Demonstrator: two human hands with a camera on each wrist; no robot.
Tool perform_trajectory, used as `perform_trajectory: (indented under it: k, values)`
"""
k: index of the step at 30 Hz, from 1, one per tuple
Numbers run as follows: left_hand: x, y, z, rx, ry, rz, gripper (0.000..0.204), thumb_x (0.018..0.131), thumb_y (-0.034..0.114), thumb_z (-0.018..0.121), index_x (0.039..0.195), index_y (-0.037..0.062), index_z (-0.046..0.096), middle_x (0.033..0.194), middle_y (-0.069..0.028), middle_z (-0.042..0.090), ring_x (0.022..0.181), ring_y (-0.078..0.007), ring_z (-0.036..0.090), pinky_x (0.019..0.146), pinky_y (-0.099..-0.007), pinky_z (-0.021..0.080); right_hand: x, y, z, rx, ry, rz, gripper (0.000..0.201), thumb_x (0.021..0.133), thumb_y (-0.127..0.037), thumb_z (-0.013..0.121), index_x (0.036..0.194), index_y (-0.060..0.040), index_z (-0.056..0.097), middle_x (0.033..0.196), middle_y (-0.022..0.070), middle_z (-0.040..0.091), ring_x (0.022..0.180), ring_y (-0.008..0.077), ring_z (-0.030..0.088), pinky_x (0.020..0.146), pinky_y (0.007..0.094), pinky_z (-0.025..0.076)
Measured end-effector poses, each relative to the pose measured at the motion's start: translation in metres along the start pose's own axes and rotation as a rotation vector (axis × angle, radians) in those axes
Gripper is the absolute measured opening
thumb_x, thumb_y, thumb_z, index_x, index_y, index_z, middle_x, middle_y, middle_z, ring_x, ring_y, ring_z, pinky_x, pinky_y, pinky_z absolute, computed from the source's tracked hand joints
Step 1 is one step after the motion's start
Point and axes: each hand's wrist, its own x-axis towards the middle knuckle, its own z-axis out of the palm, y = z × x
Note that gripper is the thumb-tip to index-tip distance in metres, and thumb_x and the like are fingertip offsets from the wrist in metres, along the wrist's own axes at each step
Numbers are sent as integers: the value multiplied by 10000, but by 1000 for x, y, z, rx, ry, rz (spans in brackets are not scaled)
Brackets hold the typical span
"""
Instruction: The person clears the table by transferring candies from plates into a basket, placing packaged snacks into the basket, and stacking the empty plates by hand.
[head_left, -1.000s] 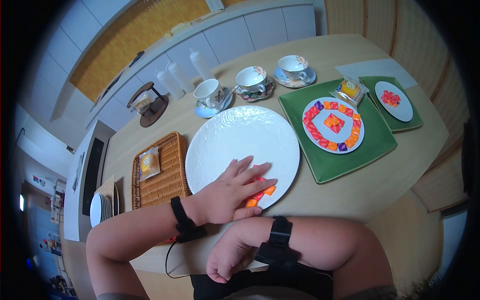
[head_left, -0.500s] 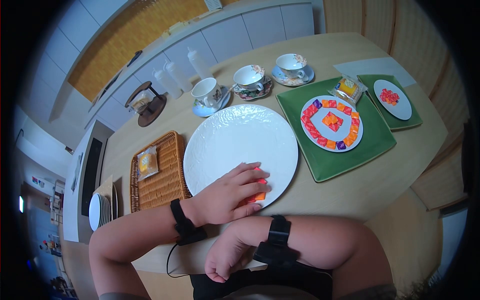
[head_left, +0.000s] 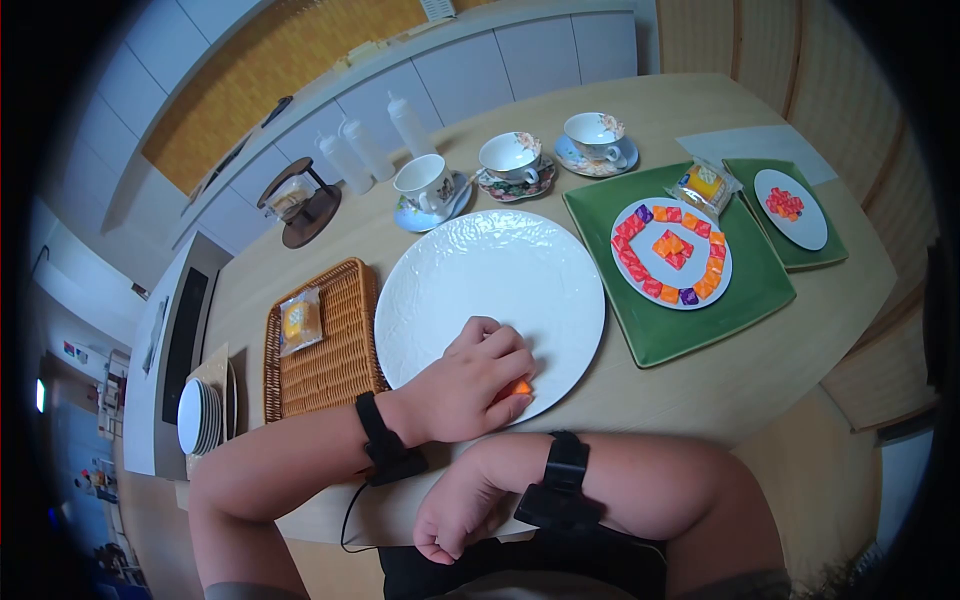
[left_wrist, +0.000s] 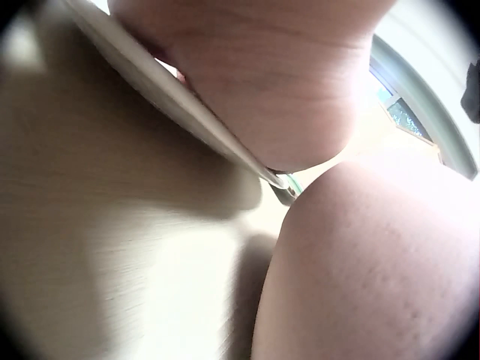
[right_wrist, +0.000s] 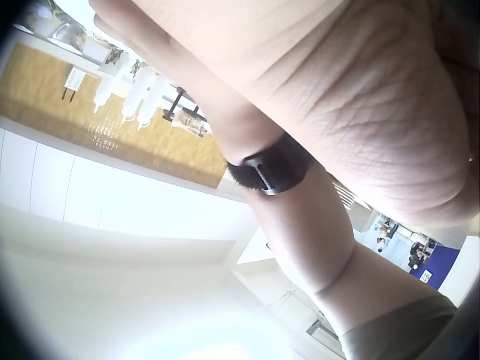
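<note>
Candies (head_left: 515, 388) bunched under the curled left hand (head_left: 468, 385) at the near rim of the white plate (head_left: 490, 290).
Small, light, slippery-looking wrappers; a fingertip pinch suits them. Right hand (head_left: 452, 520) hangs loosely curled off the surface (head_left: 640, 390), holding nothing.

I see a wicker tray (head_left: 330, 360) with a wrapped cake (head_left: 299, 322) on my left; three teacups (head_left: 508, 157) on saucers beyond; two green trays (head_left: 690, 330) hold candy-laden plates (head_left: 672, 252); squeeze bottles (head_left: 370, 147) behind.
</note>
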Motion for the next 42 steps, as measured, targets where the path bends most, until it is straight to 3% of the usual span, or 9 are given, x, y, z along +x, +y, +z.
perform_trajectory:
  k: [5,15,18,23,26,33,42]
  values:
    - [10,3,0,26,-11,-179,237,962,272,699,1099,96,621,1105,-124,549,1035,-351,502,960,-440,454,2,4,-1,27,-10,-32,112,918,-141,594,1024,-144,631,678,-64,444,491,95,378,454,274,303]
    - [0,25,-11,170,-31,-145,278,992,323,652,1108,71,635,1158,-144,579,1011,-351,554,946,-461,487,-1,0,0,-17,25,-7,116,909,-150,602,1016,-146,648,690,-67,456,522,103,397,488,296,319]
    - [-11,28,-11,208,-31,-146,325,997,359,645,1140,68,642,1199,-150,585,1047,-368,553,968,-465,484,3,2,1,-62,26,-17,128,904,-151,598,1015,-143,661,718,-69,471,573,105,417,530,301,338]
    - [-21,23,-4,177,46,-71,353,991,356,651,1188,63,646,1207,-160,580,1099,-388,539,998,-477,474,12,4,0,-230,44,-15,144,886,-153,602,1007,-116,671,798,-57,539,738,133,477,703,320,406]
    - [-22,20,1,144,35,-36,281,976,307,646,1115,66,606,1165,-164,579,1011,-360,547,951,-451,484,13,4,0,-241,-4,33,136,883,-153,600,991,-107,669,821,-57,559,789,140,486,763,328,413]
    - [-22,22,4,161,-1,-119,295,954,293,632,1135,60,625,1162,-182,581,1018,-362,554,959,-450,478,13,5,2,-290,4,-1,125,890,-157,593,981,-110,664,807,-62,545,762,132,473,722,324,403]
    - [-22,24,4,173,51,-82,203,983,271,622,1000,70,643,1012,-143,586,949,-334,561,902,-429,484,5,-4,4,-296,1,60,129,895,-153,573,976,-100,659,791,-55,535,731,125,461,678,315,390]
